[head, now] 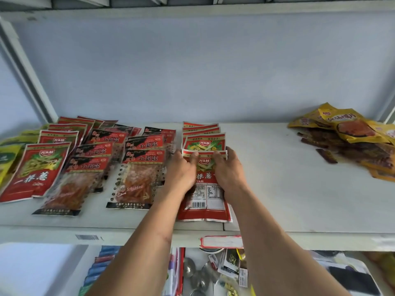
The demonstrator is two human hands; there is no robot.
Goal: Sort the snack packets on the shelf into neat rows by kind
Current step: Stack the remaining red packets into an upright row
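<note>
Head view looks down at a white shelf (277, 189) where both hands work on one red snack packet (204, 205) lying flat near the front edge, its barcode panel facing up. Left hand (181, 174) lies on the packet's left side, right hand (229, 174) on its right side; the fingers of both reach to its top edge and press down on it with only a slight bend, not wrapped round it. Just behind this packet runs a row of like red packets with green pictures (204, 138), overlapping toward the back wall. Left of the hands lie two rows of red-and-black packets with clear windows (139, 165), showing orange strips inside. Farther left is another row of red packets (38, 169), and at the far left edge some green packets (6, 159) are partly cut off. Well apart, at the right end of the shelf, yellow packets (350, 133) sit in a loose heap. A red-bordered label (222, 241) hangs on the shelf's front lip.
</note>
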